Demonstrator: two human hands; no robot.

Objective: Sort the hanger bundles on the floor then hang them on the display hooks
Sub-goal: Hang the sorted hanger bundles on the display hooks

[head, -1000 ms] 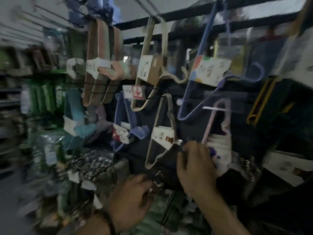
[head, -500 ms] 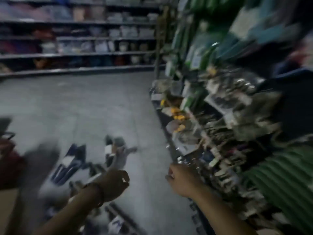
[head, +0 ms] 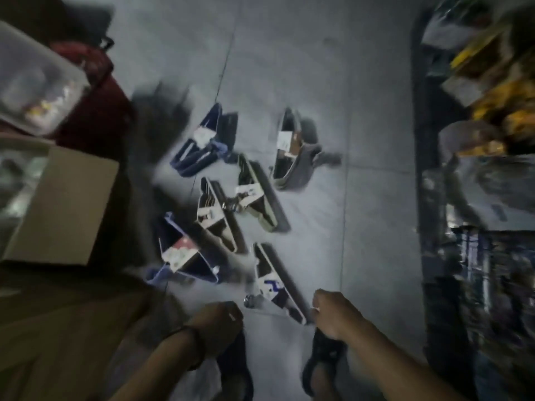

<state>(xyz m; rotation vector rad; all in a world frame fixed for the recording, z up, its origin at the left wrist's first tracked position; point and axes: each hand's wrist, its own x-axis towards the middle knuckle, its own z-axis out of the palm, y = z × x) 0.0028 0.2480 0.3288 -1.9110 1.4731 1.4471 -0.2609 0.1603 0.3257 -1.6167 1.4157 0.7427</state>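
Grey floor (head: 289, 68) bears hanger bundles (head: 254, 195), labels (head: 285, 140) unreadable; left hand (head: 215, 322) and right hand (head: 333, 312) grip unclear.

Hands dropped from the hooks: left hand (head: 218, 322) at 6 o'clock, right hand (head: 333, 314) at 5, now over floor bundles (head: 254, 195).

**The Tally**

Six hanger bundles (head: 262, 211): one dark blue bundle (head: 202, 143), one grey bundle (head: 292, 153), one olive bundle (head: 253, 195), one beige bundle (head: 214, 217), one light blue bundle (head: 185, 256), one white bundle (head: 275, 282). One cardboard box (head: 63, 204), one clear tub (head: 31, 79), one red basket (head: 95, 94). One left hand (head: 220, 322), one right hand (head: 333, 314). Two sandalled feet (head: 321, 363).
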